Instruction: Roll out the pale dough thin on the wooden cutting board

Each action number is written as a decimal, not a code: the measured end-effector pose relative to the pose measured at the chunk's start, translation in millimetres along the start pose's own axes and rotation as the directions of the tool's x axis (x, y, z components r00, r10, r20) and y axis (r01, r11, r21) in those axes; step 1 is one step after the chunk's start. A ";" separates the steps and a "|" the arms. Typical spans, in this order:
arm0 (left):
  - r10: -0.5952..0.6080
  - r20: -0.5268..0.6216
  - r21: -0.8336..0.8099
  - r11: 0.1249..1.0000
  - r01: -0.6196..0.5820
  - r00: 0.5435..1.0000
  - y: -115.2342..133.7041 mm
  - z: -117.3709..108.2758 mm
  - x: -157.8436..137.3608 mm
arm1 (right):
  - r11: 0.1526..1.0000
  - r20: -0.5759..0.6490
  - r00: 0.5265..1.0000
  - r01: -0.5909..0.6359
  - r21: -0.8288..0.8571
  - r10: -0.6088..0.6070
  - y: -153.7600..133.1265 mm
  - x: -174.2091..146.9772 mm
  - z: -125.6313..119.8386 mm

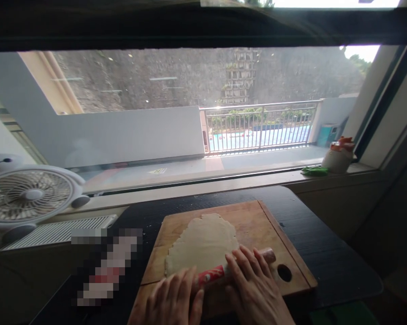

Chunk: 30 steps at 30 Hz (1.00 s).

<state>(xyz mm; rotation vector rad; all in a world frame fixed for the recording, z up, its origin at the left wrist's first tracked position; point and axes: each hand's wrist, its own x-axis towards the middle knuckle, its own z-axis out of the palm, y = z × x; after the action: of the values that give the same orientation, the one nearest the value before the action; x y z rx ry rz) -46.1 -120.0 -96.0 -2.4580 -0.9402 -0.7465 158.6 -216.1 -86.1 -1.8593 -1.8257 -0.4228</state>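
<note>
A rolling pin (pixel 210 274) with a red label round its middle lies at a slant across a wooden cutting board (pixel 251 216). My left hand (pixel 174 295) rests over the pin's left part, hiding that end. Over the right part curves my right hand (pixel 254 286), with the pin's bare wooden tip showing beyond its fingers. Beneath and beyond the pin spreads a thin, pale sheet of dough (pixel 203 243) with an uneven edge. Its near side is partly covered by the pin and my hands.
The board stands on a black table (pixel 312 234). A blurred-out item (pixel 112 271) lies to its left. A white fan (pixel 32 195) is at the far left, by the window. On the sill at right are a white pot (pixel 338 161) and a green cloth-like thing (pixel 314 171).
</note>
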 end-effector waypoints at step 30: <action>0.093 -0.121 -0.085 0.991 -0.104 0.988 -0.4 -13.3 14.7 | 0.996 0.132 0.991 -0.020 0.082 0.009 15.5 80.6 14.1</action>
<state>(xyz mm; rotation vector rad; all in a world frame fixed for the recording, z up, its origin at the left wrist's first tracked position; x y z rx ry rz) -41.6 -119.7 -76.7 -2.4872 -0.7514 -0.9057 176.7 -140.6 -56.0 -1.8816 -1.8838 -0.2198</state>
